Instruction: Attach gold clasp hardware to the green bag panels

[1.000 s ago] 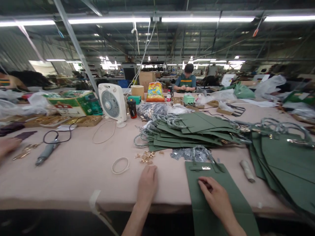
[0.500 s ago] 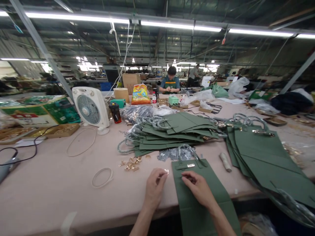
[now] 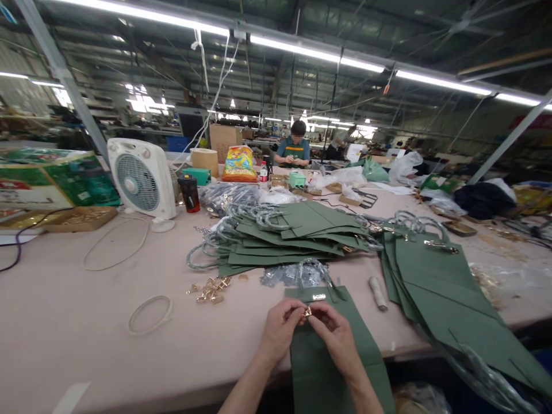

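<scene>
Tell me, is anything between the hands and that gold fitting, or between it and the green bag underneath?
Nothing visible: the left hand and right hand pinch the gold metal fitting between them, over the green bag.

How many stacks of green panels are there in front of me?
2: the middle stack, beyond the left hand and right hand, and the right stack. The panel below the right hand lies apart. More stacks could be hidden.

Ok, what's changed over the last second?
The left hand has moved right from beside the metal pile, bringing a small metal piece over the green bag. The right hand has come in to grip it too. Bag, pile and stacked bags stay put.
</scene>
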Demonstrator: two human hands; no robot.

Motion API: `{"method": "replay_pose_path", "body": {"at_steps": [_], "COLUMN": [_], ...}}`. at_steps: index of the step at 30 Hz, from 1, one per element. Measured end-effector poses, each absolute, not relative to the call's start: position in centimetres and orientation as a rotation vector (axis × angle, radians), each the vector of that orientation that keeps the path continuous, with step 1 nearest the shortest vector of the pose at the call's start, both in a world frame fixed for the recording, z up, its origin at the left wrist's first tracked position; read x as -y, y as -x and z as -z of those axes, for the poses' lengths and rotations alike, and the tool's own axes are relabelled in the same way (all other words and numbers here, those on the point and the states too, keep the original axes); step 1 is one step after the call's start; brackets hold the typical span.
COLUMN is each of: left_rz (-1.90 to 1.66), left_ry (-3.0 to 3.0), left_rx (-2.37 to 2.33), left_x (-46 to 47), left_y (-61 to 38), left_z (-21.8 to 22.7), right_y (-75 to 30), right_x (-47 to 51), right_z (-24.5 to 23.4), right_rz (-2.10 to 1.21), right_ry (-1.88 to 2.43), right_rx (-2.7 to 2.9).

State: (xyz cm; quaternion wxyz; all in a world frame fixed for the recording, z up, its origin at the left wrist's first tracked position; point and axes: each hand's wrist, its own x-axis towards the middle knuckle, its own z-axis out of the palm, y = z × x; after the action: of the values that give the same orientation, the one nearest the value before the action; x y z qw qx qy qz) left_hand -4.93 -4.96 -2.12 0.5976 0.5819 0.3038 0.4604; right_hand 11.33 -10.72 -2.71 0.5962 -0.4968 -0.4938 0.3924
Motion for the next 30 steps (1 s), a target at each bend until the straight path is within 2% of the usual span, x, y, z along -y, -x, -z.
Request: {"method": "replay_pose_path", "body": {"at_steps": [5, 12, 30], "left_rz": [-1.067, -1.034, -1.004], "left_ry": [-1.394, -1.421, -1.235], "left_rx": [-0.719, -0.666, -0.797], "left_x": [5.2, 4.9, 5.3], "left_y": [4.8, 5.0, 4.6], "left_z": [2.4, 2.5, 2.3], "right_y": [-10.8, -10.7, -10.4], "right_x": [10.5, 10.7, 10.7], "right_z": [3.2, 2.9, 3.6], "right_rz": [-0.805, -0.825, -0.704], "right_ry": [1.178, 1.227, 1.301], "right_rx": [1.131, 1.017, 1.158]}}
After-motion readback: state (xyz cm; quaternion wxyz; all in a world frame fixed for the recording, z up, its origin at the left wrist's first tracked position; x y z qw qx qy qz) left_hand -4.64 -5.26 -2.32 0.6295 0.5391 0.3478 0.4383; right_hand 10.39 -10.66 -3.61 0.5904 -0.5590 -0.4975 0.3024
